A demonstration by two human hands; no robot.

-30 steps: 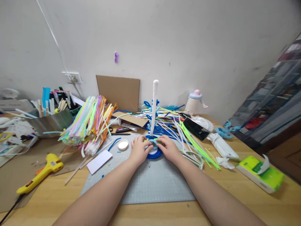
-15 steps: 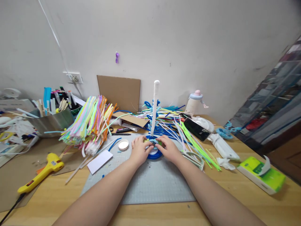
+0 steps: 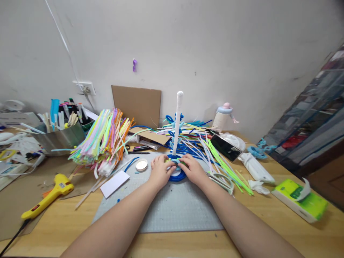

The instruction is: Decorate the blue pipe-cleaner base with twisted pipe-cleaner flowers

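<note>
A white fuzzy post (image 3: 177,122) stands upright from a round base (image 3: 180,177) edged in blue pipe cleaner, on the grey cutting mat (image 3: 182,211). Blue pipe-cleaner loops (image 3: 171,133) show beside the post. My left hand (image 3: 161,170) and my right hand (image 3: 191,168) meet low in front of it, over the base. Between their fingertips is a small light-blue pipe-cleaner piece (image 3: 176,162), pinched from both sides. The fingers cover much of it, along with bits of yellow and green close by.
Scissors (image 3: 223,182) lie beside my right forearm, near loose green pipe cleaners (image 3: 228,161). Left of the mat are a bundle of coloured pipe cleaners (image 3: 99,136), a white card (image 3: 115,184) and a yellow glue gun (image 3: 48,197). A phone (image 3: 225,147) and tissue pack (image 3: 301,200) lie right.
The whole view has shifted very slightly. Both hands stay at the base with fingertips together, and only small finger movement shows around the light-blue piece.
</note>
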